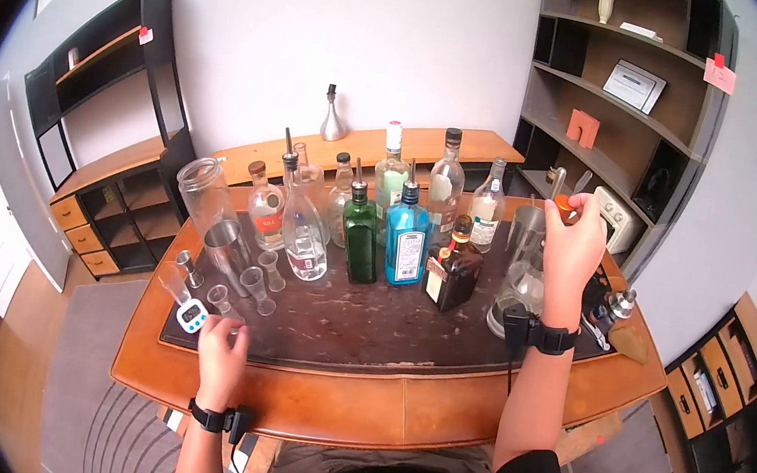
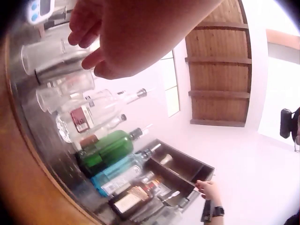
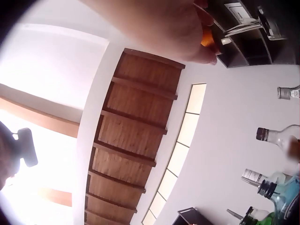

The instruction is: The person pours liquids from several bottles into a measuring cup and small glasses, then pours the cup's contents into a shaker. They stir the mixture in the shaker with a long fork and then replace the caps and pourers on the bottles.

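Observation:
Raised over the table's right side, my right hand (image 1: 576, 247) pinches a small orange item (image 1: 565, 206) between thumb and fingers; in the right wrist view the hand (image 3: 168, 28) partly covers the orange item (image 3: 207, 37). Below it stands a large clear glass vessel (image 1: 515, 296). My left hand (image 1: 222, 359), fingers loosely bent and holding nothing, is by the table's front left, beside a white timer (image 1: 191, 316) and small glasses (image 1: 264, 303). The left wrist view shows that hand (image 2: 117, 37) above the glassware.
Several bottles stand across the middle, among them a green one (image 1: 360, 239), a blue one (image 1: 407, 240) and a dark one (image 1: 454, 279). A tall glass jar (image 1: 205, 187) and metal shaker (image 1: 230, 256) stand at left. Metal tools (image 1: 621, 304) lie at right.

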Demonstrator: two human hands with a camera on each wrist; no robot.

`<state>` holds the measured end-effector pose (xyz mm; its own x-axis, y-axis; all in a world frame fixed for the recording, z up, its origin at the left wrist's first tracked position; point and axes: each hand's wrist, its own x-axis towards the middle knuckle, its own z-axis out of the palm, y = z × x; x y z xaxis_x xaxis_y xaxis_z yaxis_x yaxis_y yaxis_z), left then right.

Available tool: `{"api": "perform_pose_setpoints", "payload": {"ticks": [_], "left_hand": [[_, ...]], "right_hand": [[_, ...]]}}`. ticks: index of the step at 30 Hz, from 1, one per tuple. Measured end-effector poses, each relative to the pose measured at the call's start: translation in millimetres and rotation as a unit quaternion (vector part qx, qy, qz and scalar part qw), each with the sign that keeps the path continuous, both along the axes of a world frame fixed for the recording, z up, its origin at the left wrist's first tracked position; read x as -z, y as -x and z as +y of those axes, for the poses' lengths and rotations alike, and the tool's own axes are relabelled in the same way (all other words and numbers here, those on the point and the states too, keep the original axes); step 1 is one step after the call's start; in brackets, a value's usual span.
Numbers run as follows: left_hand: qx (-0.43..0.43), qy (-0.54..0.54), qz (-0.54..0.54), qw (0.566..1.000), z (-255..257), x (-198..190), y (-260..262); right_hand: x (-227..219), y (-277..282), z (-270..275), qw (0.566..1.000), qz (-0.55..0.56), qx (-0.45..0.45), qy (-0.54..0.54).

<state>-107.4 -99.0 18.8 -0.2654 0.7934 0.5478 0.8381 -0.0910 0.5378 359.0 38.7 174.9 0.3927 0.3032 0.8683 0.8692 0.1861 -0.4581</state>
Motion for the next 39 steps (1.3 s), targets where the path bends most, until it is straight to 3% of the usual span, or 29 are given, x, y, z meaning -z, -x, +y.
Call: {"api": "perform_pose_setpoints", "payload": {"ticks": [4,7,10,16,19,20,22,24,29,33,36,38,39], "left_hand": [[0.138,0.043,-0.049,0.988,13,-5,-36],[0.153,0.079,-0.056,0.984,46,12,-49],[0.116,0.095,-0.096,0.984,80,29,-56],[0.066,0.125,-0.157,0.977,121,51,-54],[0.018,0.116,-0.145,0.982,134,59,-49],[0.017,0.116,-0.146,0.982,139,61,-47],[0.008,0.120,-0.166,0.979,148,64,-45],[-0.009,0.115,-0.147,0.982,158,71,-40],[-0.015,0.075,-0.131,0.988,170,85,-27],[-0.001,0.095,-0.132,0.987,157,80,-33],[0.024,0.074,-0.064,0.995,140,79,-39],[0.100,0.073,-0.085,0.989,120,67,-48],[0.095,0.028,-0.075,0.992,112,63,-54]], "right_hand": [[7,-3,-1,0.993,0.013,0.009,0.118],[10,-1,-3,0.989,0.038,0.001,0.143],[6,2,-10,0.991,0.017,0.005,0.134],[2,20,-20,0.995,-0.081,0.041,-0.042],[-3,42,-29,0.991,-0.081,-0.071,-0.085],[3,47,-28,0.984,-0.091,-0.135,-0.077],[15,68,-27,0.969,0.014,-0.243,0.043],[29,86,-16,0.956,0.063,-0.281,0.062],[77,85,10,0.949,0.030,-0.235,0.207],[107,81,23,0.936,0.062,-0.246,0.245],[122,81,28,0.925,0.103,-0.248,0.268],[145,79,38,0.924,0.101,-0.249,0.271],[153,79,40,0.924,0.105,-0.245,0.273]]}}
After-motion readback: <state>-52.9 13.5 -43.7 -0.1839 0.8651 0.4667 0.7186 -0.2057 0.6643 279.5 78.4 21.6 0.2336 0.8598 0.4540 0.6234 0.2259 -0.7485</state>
